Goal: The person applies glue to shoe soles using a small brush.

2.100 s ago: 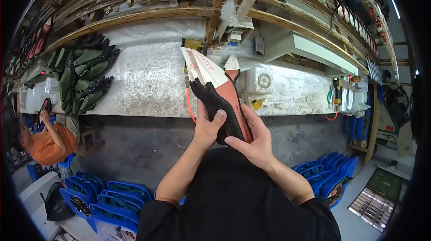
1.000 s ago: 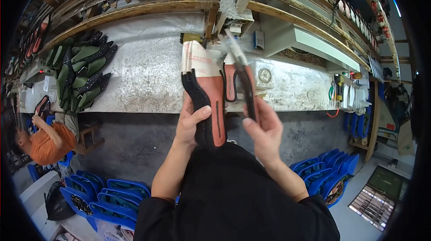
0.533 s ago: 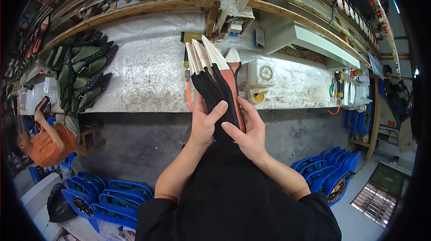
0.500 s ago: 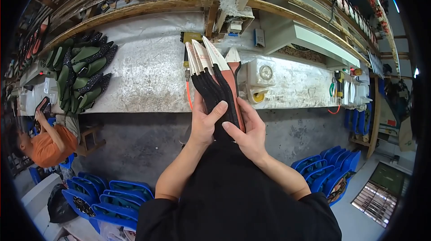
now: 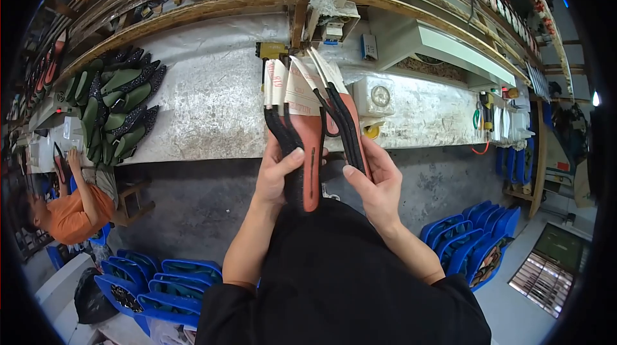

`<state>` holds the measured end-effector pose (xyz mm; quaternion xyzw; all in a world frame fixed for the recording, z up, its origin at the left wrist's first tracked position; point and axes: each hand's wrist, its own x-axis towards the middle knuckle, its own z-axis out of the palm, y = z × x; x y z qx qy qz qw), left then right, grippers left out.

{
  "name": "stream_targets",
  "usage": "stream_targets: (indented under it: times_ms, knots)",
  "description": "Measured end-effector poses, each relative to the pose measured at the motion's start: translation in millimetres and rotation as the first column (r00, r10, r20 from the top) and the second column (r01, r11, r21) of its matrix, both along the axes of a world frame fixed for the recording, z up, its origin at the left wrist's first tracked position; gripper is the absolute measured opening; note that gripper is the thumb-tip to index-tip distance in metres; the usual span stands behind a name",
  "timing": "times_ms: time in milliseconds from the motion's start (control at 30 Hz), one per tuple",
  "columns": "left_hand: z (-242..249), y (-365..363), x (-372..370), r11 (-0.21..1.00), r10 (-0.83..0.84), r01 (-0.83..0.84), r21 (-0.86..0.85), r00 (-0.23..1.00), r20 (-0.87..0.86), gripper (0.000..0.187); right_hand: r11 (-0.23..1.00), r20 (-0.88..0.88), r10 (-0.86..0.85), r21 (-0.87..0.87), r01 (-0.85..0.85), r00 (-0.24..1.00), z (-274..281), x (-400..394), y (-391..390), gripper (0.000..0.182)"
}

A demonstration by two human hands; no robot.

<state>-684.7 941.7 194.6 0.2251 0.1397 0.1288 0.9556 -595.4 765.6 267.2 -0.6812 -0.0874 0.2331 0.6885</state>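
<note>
Moved apart now, the left hand grips a bunch of pink insoles, and the right hand grips another bunch, near the desk.

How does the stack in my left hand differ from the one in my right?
The left stack turns a broad coral face with a dark slot toward the camera; the right stack shows mostly narrow black edges. The left stack reaches lower in view than the right stack. Both share coral surfaces, black edging and whitish tips.
</note>
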Motion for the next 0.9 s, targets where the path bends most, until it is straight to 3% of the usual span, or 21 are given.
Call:
stream_targets:
  times_ms: [233, 367, 433, 467, 533, 733, 900]
  knots:
    - [-9, -2, -2, 0.999, -0.048, 0.049, -0.01, 0.991, 0.124, 0.064, 0.988, 0.062, -0.134, 0.082, 0.129, 0.989, 1, 7, 8, 0.061]
    - [10, -3, -11, 0.985, 0.108, -0.114, 0.133, 0.993, 0.05, 0.059, 0.985, 0.045, -0.171, 0.006, 0.17, 0.984, 19, 27, 5, 0.064]
    - [9, -10, -12, 0.98, 0.136, -0.137, 0.143, 0.991, 0.015, 0.058, 0.998, 0.105, 0.053, 0.015, -0.055, 0.993, 1, 5, 0, 0.067]
    - [7, -15, -8, 0.975, 0.165, -0.162, 0.151, 0.986, -0.011, 0.057, 1.0, 0.114, 0.027, 0.009, -0.028, 0.993, -6, -8, 1, 0.067]
    - [4, -27, 8, 0.963, 0.224, -0.213, 0.166, 0.974, -0.047, 0.054, 0.95, 0.247, 0.288, -0.193, -0.244, 0.925, -15, -22, 6, 0.072]
    - [-2, -44, 11, 0.912, 0.327, -0.282, 0.299, 0.938, -0.113, 0.047, 0.971, 0.157, 0.222, -0.12, -0.205, 0.962, -25, -20, 9, 0.075]
    - [-11, -35, 16, 0.925, 0.299, -0.221, 0.309, 0.925, -0.233, 0.048, 0.987, 0.112, 0.163, -0.03, -0.161, 0.98, -35, -18, 12, 0.072]
